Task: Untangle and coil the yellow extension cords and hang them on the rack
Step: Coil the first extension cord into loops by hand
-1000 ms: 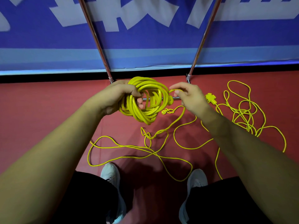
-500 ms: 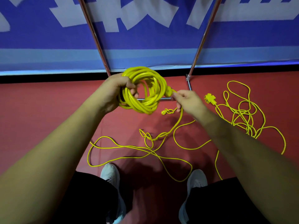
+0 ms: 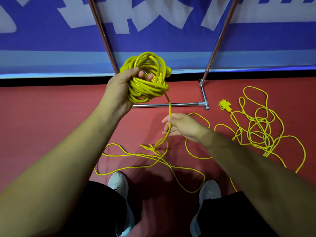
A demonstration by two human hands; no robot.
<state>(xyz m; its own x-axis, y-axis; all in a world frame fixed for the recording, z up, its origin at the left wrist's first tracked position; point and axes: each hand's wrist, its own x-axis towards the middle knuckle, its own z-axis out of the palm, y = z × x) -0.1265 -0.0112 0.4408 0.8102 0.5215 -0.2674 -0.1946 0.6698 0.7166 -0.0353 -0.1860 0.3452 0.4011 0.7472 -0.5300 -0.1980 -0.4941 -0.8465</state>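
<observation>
My left hand (image 3: pixel 120 89) grips a thick coil of yellow extension cord (image 3: pixel 148 77), held up in front of the blue banner. One strand drops from the coil through my right hand (image 3: pixel 181 127), whose fingers curl loosely round it lower down. Below that hand the cord has a small knot (image 3: pixel 151 148) and runs in loose loops (image 3: pixel 150 161) over the red floor by my feet. A second tangled yellow cord (image 3: pixel 259 129) with a yellow socket end (image 3: pixel 224 105) lies on the floor to the right. The chrome rack's base bar (image 3: pixel 167 104) and uprights (image 3: pixel 217 40) stand behind.
A blue and white banner (image 3: pixel 51 40) covers the wall behind the rack. My two white shoes (image 3: pixel 118 182) stand on the red floor, with cord loops just in front of them. A second rack upright (image 3: pixel 102 35) slants up on the left.
My left hand has lifted the coil higher. My right hand has slid down the strand, away from the coil and toward the floor.
</observation>
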